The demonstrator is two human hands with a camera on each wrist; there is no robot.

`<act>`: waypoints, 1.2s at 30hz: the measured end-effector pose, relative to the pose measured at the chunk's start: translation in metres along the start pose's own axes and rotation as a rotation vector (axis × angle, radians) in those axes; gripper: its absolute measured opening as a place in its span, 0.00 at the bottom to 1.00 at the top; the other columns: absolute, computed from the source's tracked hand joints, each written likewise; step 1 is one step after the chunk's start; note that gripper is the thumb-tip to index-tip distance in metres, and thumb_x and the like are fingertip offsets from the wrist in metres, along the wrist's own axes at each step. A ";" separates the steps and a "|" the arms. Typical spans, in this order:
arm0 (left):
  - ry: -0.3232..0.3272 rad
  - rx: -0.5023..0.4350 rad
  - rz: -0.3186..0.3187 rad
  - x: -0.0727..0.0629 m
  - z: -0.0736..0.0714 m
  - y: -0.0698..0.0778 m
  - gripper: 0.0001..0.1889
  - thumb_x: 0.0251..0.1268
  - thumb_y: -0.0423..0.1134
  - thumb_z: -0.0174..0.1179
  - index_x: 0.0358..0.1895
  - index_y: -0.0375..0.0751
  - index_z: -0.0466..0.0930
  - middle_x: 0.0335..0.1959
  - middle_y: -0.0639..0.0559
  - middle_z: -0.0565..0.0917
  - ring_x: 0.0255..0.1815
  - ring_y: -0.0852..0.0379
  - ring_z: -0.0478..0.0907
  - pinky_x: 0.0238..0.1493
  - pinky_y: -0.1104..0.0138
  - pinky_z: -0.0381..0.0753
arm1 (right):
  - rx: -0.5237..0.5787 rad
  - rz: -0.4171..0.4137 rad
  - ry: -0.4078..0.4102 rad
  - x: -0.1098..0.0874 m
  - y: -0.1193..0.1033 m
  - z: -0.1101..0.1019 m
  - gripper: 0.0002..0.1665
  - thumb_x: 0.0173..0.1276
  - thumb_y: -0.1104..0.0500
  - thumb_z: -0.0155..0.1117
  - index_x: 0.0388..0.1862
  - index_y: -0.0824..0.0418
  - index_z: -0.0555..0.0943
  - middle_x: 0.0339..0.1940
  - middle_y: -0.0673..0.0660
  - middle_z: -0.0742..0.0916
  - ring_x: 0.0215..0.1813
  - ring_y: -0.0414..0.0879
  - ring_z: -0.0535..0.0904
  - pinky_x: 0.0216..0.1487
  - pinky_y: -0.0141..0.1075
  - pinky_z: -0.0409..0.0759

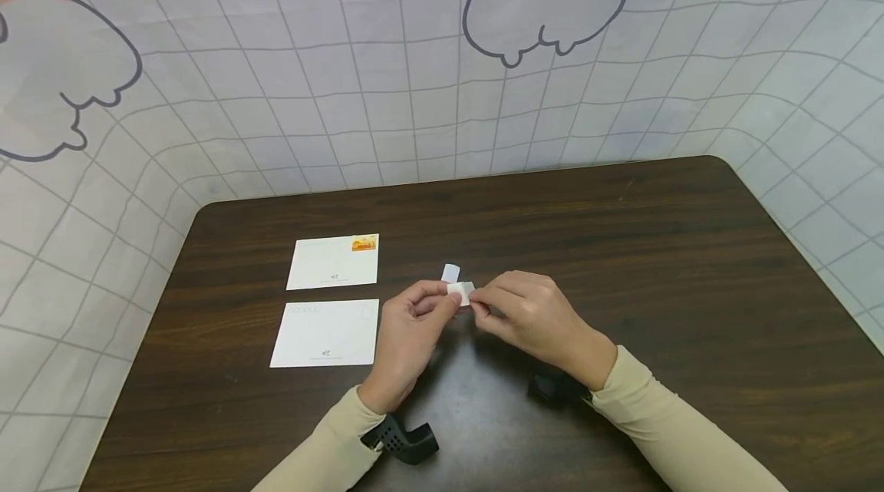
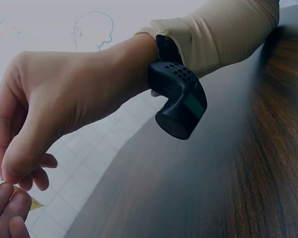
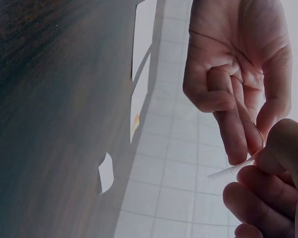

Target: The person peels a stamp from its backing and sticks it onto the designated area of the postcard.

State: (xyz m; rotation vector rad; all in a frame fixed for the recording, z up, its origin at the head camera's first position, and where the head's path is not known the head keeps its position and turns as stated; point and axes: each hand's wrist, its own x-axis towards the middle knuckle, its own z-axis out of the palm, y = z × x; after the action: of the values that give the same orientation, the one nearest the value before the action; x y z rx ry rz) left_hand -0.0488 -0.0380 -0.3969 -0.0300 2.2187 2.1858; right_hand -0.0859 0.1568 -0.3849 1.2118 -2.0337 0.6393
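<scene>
Above the middle of the table, my left hand (image 1: 414,323) pinches a small stamp (image 1: 460,292) between thumb and fingers, its white back towards the head camera. The fingertips of my right hand (image 1: 535,315) pinch its right edge. A yellow printed corner of the stamp (image 2: 36,204) peeks out in the left wrist view. From the right wrist, the stamp shows nearly edge-on between both hands' fingertips. Just beyond the hands, a small curled white paper slip (image 1: 450,272) lies on the table.
Two white postcards lie to the left on the dark wooden table (image 1: 656,246). The far postcard (image 1: 321,265) bears an orange-yellow stamp (image 1: 364,242) at its top right corner; the near postcard (image 1: 324,335) has a printed stamp box. A white grid-patterned curtain (image 1: 414,93) surrounds the table.
</scene>
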 end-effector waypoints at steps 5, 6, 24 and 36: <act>0.015 0.027 0.002 0.001 0.000 0.000 0.10 0.69 0.37 0.69 0.48 0.37 0.86 0.41 0.41 0.93 0.40 0.46 0.90 0.43 0.68 0.88 | -0.016 -0.037 -0.004 0.000 0.002 0.000 0.06 0.66 0.64 0.66 0.32 0.62 0.89 0.25 0.51 0.89 0.27 0.41 0.85 0.30 0.33 0.87; 0.013 0.031 0.000 0.001 0.000 0.000 0.10 0.69 0.37 0.69 0.48 0.37 0.86 0.41 0.41 0.93 0.40 0.46 0.90 0.42 0.68 0.88 | -0.020 -0.045 -0.003 0.000 0.002 0.000 0.08 0.68 0.63 0.65 0.31 0.62 0.89 0.25 0.51 0.89 0.26 0.41 0.85 0.30 0.33 0.87; -0.031 0.082 0.007 0.000 -0.002 0.001 0.09 0.69 0.37 0.68 0.48 0.38 0.87 0.40 0.43 0.93 0.43 0.38 0.91 0.40 0.74 0.87 | -0.085 -0.090 -0.059 0.000 0.001 0.003 0.03 0.60 0.66 0.67 0.29 0.62 0.87 0.23 0.50 0.87 0.25 0.40 0.82 0.29 0.31 0.85; -0.034 0.080 0.030 0.000 -0.002 -0.001 0.08 0.69 0.36 0.68 0.46 0.37 0.87 0.38 0.40 0.93 0.37 0.46 0.90 0.38 0.74 0.86 | -0.064 -0.076 -0.041 -0.004 0.001 0.006 0.14 0.70 0.63 0.53 0.30 0.62 0.85 0.23 0.50 0.86 0.24 0.38 0.79 0.26 0.30 0.83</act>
State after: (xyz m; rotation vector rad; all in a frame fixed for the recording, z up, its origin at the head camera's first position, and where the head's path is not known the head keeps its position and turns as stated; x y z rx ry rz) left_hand -0.0490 -0.0398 -0.3977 0.0419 2.3001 2.0934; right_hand -0.0874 0.1548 -0.3919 1.2676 -2.0151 0.5127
